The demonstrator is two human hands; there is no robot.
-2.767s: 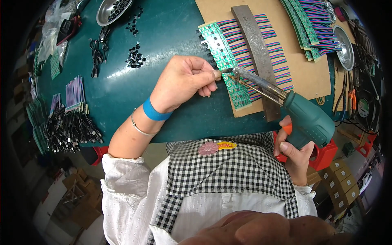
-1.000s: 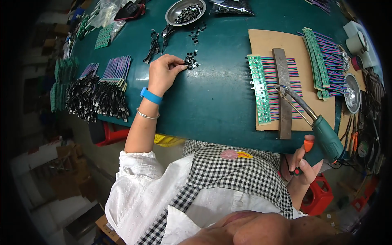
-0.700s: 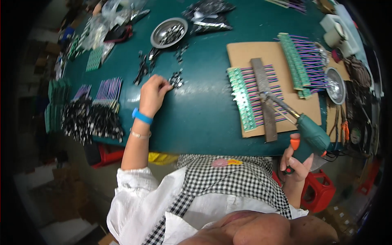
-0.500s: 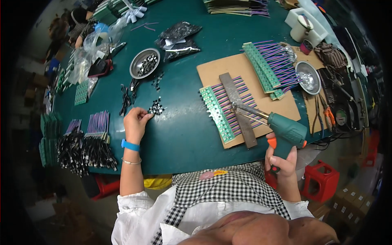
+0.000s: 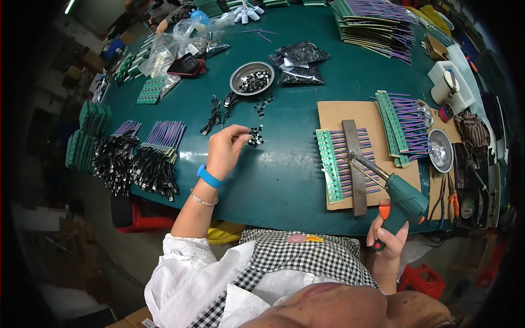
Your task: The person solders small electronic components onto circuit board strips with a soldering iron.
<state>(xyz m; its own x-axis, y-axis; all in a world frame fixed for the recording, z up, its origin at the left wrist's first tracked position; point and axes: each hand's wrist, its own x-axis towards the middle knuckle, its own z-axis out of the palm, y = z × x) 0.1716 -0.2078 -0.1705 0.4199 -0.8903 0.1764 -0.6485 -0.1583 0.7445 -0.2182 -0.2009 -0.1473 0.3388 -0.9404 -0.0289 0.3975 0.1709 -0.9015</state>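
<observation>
head view shows the left hand (image 5: 225, 150) stretched over the green counter (image 5: 262, 191), thumb and forefinger drawn close together at the left edge of a small pile of black and silver parts (image 5: 256, 136); whether a part is pinched between these fingers cannot be told. the right hand (image 5: 389, 240) has its fingers wrapped around the handle of a green soldering gun (image 5: 407, 197), near the orange trigger (image 5: 385, 211). the gun points away and to the left, its tip showing over a flat metal bar (image 5: 355, 180); contact between them is unclear. the bar lies across coloured wires (image 5: 365, 145) that run from a green circuit board strip (image 5: 330, 169), all resting on a cardboard sheet (image 5: 333, 114). to the right are more wired boards (image 5: 392, 127), beside a shallow metal dish (image 5: 452, 156). beyond the pile sits a metal bowl (image 5: 233, 81) of small dark parts, with black plastic bags (image 5: 302, 53) just to its right.
</observation>
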